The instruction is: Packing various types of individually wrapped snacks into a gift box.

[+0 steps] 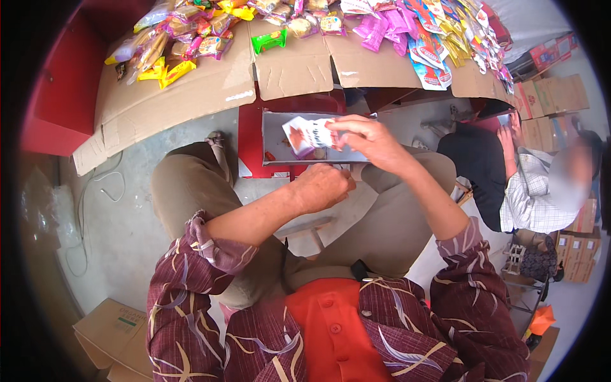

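A small white packet with red patches (308,134), slightly blurred, is pinched between the thumb and fingers of my right hand (368,139). It hangs over an open red box with a white inside (272,141), which stands just beyond my knees. A few small wrapped pieces lie on the box's floor, partly covered by the packet. Close to the box's near edge, my left hand (321,188) is closed with its fingers curled. Whatever those fingers hold, if anything, is hidden.
Cardboard sheets (197,86) cover the table ahead, bearing heaps of wrapped snacks (216,46), purple packets (372,32) and a green packet (269,41). A red cabinet (60,89) stands left. Another person (534,184) sits at right near stacked cartons (560,95). A carton (114,331) lies lower left.
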A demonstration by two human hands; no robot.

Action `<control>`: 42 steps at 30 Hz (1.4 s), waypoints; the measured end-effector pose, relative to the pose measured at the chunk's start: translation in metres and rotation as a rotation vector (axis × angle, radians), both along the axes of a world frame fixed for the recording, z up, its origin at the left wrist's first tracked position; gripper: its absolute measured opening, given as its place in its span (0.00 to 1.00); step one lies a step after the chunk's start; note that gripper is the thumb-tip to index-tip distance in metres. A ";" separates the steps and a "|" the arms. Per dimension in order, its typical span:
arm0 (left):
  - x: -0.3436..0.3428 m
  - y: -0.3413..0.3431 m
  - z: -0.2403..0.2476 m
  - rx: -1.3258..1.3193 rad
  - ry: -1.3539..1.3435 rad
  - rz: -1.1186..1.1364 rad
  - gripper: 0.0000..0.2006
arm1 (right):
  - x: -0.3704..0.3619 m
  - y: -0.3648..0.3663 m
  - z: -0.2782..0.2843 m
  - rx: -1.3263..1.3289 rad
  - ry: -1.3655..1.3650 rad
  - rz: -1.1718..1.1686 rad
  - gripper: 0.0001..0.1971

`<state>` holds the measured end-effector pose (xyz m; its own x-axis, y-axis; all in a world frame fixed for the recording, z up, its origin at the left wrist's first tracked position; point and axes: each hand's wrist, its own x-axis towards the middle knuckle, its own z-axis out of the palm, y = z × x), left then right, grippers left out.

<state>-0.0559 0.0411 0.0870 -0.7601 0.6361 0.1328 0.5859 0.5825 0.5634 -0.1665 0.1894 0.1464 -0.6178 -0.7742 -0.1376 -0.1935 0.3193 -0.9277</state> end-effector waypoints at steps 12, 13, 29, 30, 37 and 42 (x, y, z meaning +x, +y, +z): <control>-0.005 -0.012 -0.002 0.022 0.009 0.037 0.09 | -0.010 0.014 -0.006 0.006 0.173 -0.142 0.14; -0.006 -0.013 -0.002 0.006 0.018 0.049 0.09 | -0.016 0.018 -0.006 -0.012 0.186 -0.195 0.14; -0.015 -0.029 0.030 0.294 0.128 0.220 0.09 | -0.057 0.031 -0.016 -0.215 0.227 -0.502 0.18; -0.016 -0.029 0.030 0.319 0.118 0.218 0.09 | -0.057 0.027 -0.012 -0.219 0.242 -0.469 0.19; -0.020 -0.025 0.018 0.284 0.163 0.226 0.07 | -0.071 -0.018 0.003 -0.375 0.402 -0.462 0.18; -0.023 -0.047 0.054 0.257 0.214 0.310 0.06 | -0.073 -0.020 0.010 -0.346 0.550 -0.315 0.15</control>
